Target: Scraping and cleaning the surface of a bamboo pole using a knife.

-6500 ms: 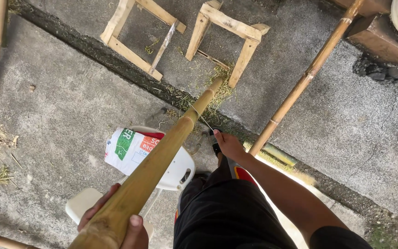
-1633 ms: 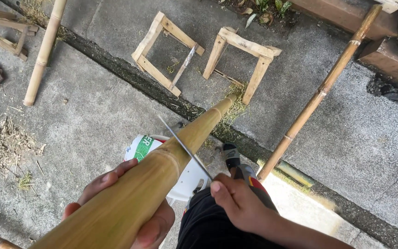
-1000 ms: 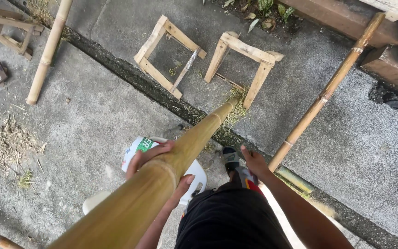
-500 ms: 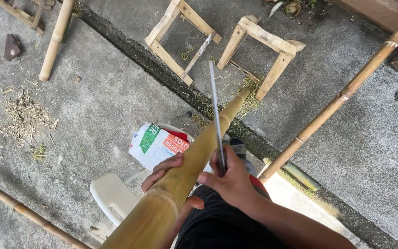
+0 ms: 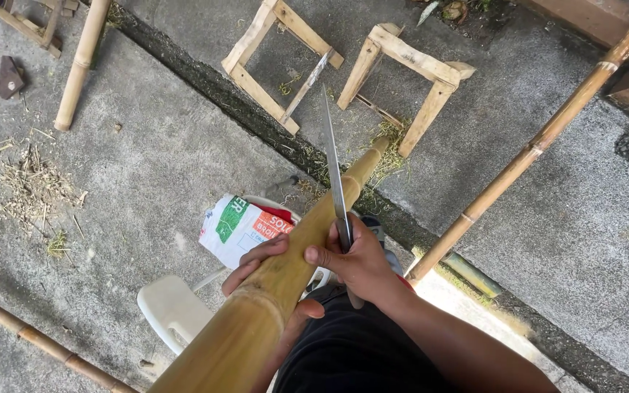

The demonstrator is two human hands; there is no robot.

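A thick yellow bamboo pole (image 5: 285, 276) runs from my lap out to the ground, its far end resting near a crack in the concrete. My left hand (image 5: 260, 269) wraps around the pole from the left side. My right hand (image 5: 362, 266) grips the handle of a long knife (image 5: 333, 167), whose thin blade points up and away, raised above the pole. I sit on a white plastic chair (image 5: 172, 313).
A printed white sack (image 5: 245, 225) lies by the chair. Two small wooden frames (image 5: 402, 73) stand beyond the crack. Other bamboo poles lie at the right (image 5: 540, 142), upper left (image 5: 78, 65) and lower left (image 5: 30, 338). Shavings (image 5: 34, 185) litter the left.
My right hand has taken up the knife and raised its blade above the pole. My left hand slid along the pole and now holds it close to my right hand.
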